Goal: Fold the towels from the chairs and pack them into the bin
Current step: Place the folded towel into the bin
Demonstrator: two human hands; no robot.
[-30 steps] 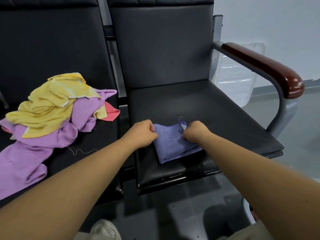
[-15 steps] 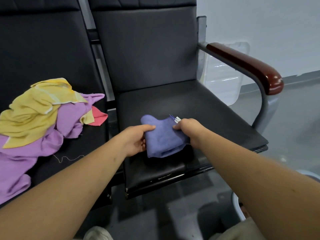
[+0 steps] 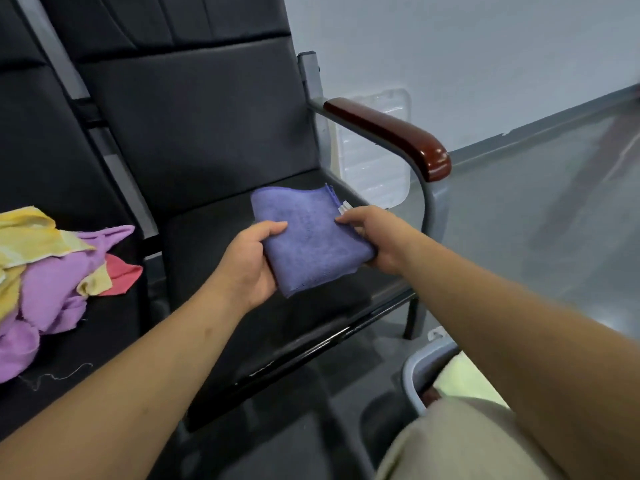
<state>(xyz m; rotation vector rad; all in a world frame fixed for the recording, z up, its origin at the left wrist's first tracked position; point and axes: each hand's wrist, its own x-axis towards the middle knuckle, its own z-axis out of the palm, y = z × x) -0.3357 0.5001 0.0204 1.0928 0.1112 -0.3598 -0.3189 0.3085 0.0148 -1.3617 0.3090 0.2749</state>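
You held the folded blue towel [image 3: 308, 233] over the black chair [image 3: 207, 133] seat, left hand [image 3: 247, 268] gripping its near edge and right hand [image 3: 374, 237] pinching its right side. Left of the chair lay a heap of yellow, purple and pink towels [image 3: 52, 268]. To its right stood the grey bin [image 3: 420, 372], partly hidden by your forearm, on the grey floor [image 3: 536, 220].

The towel [image 3: 311, 237] is periwinkle, the heap [image 3: 52, 278] yellow, lilac and coral.

fuzzy blue cloth towel [image 3: 308, 237]; matt black leatherette seat [image 3: 214, 244]; glossy dark wood armrest [image 3: 391, 133] on grey painted metal.
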